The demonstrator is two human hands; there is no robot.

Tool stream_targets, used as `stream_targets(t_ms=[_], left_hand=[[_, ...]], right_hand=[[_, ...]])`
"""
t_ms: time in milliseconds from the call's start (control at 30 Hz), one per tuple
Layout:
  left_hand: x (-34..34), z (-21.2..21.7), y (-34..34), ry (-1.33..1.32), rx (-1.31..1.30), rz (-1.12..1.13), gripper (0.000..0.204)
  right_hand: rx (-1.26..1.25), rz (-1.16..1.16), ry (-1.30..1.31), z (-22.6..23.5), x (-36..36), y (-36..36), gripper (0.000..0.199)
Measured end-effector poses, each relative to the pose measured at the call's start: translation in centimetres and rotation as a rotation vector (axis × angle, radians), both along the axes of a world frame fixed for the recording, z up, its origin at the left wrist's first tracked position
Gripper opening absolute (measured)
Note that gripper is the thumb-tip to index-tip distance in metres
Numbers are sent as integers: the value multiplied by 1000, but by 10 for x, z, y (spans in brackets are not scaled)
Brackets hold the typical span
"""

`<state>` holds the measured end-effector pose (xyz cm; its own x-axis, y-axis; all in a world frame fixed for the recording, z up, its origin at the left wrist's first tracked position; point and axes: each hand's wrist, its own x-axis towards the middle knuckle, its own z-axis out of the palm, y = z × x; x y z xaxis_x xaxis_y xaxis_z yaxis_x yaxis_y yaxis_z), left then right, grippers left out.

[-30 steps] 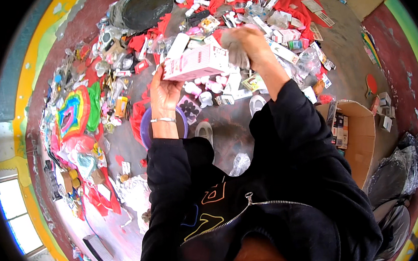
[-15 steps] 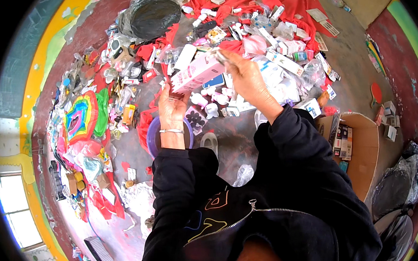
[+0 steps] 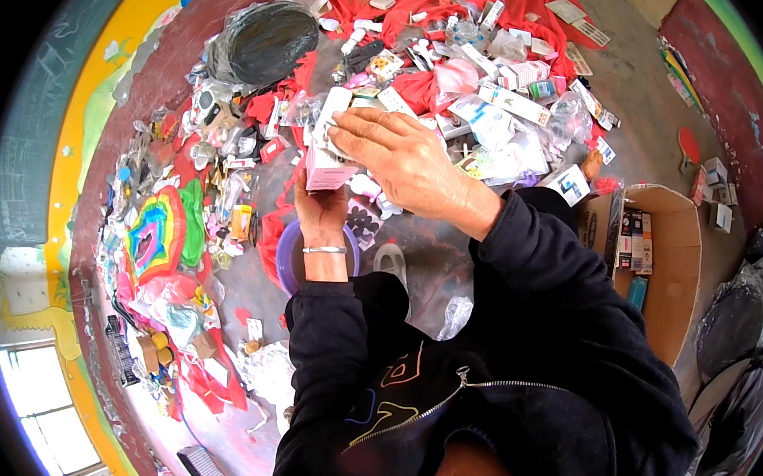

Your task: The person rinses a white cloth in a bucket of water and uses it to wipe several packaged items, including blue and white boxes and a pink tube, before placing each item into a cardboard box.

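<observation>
Lowered since before, the pink box (image 3: 327, 150) sits clamped in left hand (image 3: 320, 212), right hand (image 3: 400, 155) grip over it

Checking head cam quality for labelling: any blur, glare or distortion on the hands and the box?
Head view: strong fisheye, black corners, floor edges bend at the rim; daylight is even, blown out only at the window lower left; the left hand and right hand on the pink and white carton look sharp; plastic wrappers show mild glare.

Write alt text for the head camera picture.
Both hands hold a pink and white box: left hand beneath, right hand on top. Around them lie packets on red cloth, with a cardboard box to the right.
</observation>
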<state>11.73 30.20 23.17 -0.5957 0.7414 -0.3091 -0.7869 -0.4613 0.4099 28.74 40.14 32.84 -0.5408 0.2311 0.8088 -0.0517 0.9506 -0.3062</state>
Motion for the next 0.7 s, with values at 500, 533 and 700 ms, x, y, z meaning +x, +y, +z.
stream_targets(t_ms=[500,533,700], left_hand=[[1,22,1,212,-83,244,27],[6,25,5,261,-95,268,27],[-13,23,-11,348,-130,379,27]], right_hand=[[-332,-51,199,11,10,12,36],[-166,-83,153,3,2,11,39],[-13,-38,-69,3,6,-14,36]])
